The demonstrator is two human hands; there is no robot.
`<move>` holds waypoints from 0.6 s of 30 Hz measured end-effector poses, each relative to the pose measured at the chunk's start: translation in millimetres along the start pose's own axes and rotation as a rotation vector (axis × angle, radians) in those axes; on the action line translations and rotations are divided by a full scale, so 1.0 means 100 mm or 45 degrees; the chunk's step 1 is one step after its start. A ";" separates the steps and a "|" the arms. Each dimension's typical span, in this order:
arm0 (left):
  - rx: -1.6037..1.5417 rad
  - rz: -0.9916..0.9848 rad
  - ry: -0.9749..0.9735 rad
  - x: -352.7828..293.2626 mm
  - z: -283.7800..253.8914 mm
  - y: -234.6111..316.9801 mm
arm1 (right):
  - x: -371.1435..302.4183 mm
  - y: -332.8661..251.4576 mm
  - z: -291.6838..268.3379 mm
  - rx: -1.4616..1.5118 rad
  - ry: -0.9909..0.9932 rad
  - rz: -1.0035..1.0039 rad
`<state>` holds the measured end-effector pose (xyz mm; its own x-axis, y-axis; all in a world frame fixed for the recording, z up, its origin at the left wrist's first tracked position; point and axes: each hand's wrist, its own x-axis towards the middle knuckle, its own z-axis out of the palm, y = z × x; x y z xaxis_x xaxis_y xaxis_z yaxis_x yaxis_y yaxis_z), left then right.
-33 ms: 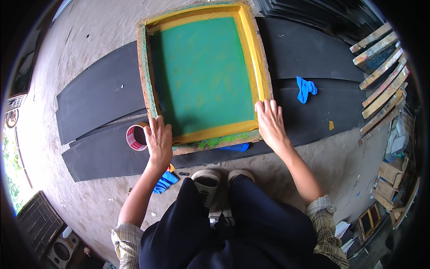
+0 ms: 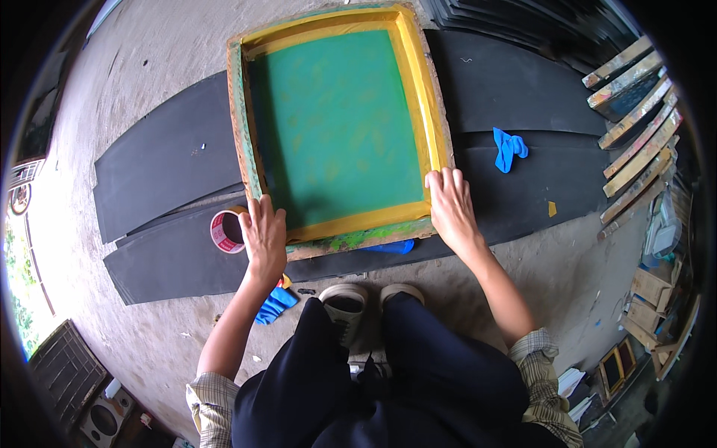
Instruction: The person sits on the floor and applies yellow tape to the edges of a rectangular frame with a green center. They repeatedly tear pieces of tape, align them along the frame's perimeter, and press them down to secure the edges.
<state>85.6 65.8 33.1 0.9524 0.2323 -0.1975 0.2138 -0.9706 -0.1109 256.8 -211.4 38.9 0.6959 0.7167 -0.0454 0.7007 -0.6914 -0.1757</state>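
Observation:
A screen printing frame with a green mesh lies in front of me, tilted slightly. Yellow-brown tape lines its inner edges, and green paint stains the near wooden side. At its near left corner, my left hand is closed over the wood. My right hand grips the right side close to the near corner, fingers curled over the edge. Beside my left hand stands a roll of tape. A blue item pokes out from under the frame's near edge.
Black sheets lie on the concrete floor under and around the frame. A crumpled blue cloth rests on them at right; another blue cloth is near my feet. More wooden frames stand in a row at far right.

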 end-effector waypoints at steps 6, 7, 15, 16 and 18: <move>-0.277 0.024 0.010 -0.03 -0.13 -0.07 | -0.22 0.25 0.12 0.668 0.295 0.284; -0.263 -0.002 -0.098 -0.02 -0.20 -0.07 | -0.26 0.30 0.17 0.800 0.349 0.359; -0.153 1.342 0.245 0.80 -0.10 0.60 | -0.54 0.40 0.69 1.339 0.440 0.602; -0.156 1.377 0.299 0.89 -0.04 0.71 | -0.56 0.39 0.73 1.348 0.434 0.607; -0.194 1.455 0.394 1.00 0.03 0.96 | -0.60 0.38 0.73 1.331 0.414 0.600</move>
<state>200.9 -3.7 -0.5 0.6158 -0.7756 0.1387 -0.7878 -0.6081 0.0977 229.8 -274.2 -36.6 0.9633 0.2509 -0.0954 0.0025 -0.3636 -0.9316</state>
